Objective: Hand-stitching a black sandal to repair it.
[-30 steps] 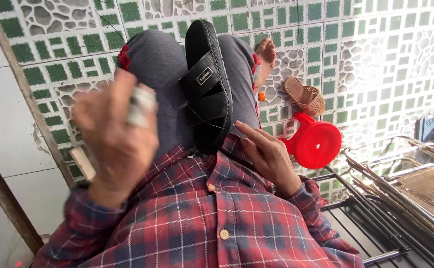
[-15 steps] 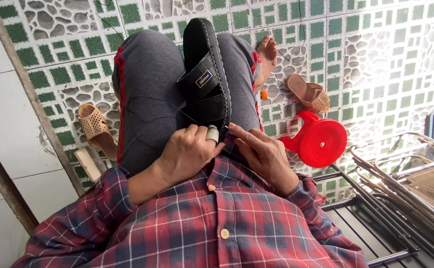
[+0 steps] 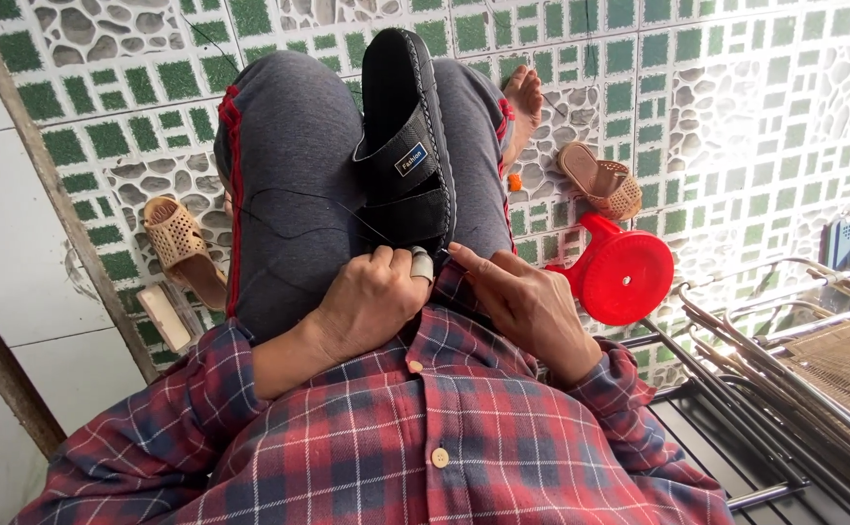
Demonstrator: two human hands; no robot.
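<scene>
A black slip-on sandal [image 3: 404, 136] lies lengthwise on my lap, sole edge up, between my grey-trousered knees. My left hand [image 3: 371, 303] rests at its near heel end with the fingers curled in. A silvery thimble [image 3: 422, 264] caps one finger, and a thin dark thread [image 3: 299, 192] runs from this hand across my left thigh. My right hand [image 3: 525, 303] holds the same heel end from the right, its fingertips pinched against the edge next to the thimble. No needle can be made out.
Green and white patterned floor tiles [image 3: 736, 87] lie below. A tan sandal [image 3: 177, 238] sits by my left leg and another tan sandal [image 3: 600, 180] by my bare foot. A red plastic stool [image 3: 629, 277] stands at the right, with folded metal chairs [image 3: 795, 340] beyond it.
My left hand, raised high a second ago, has come down to the sandal's heel and stays there. My right hand has kept its place.
</scene>
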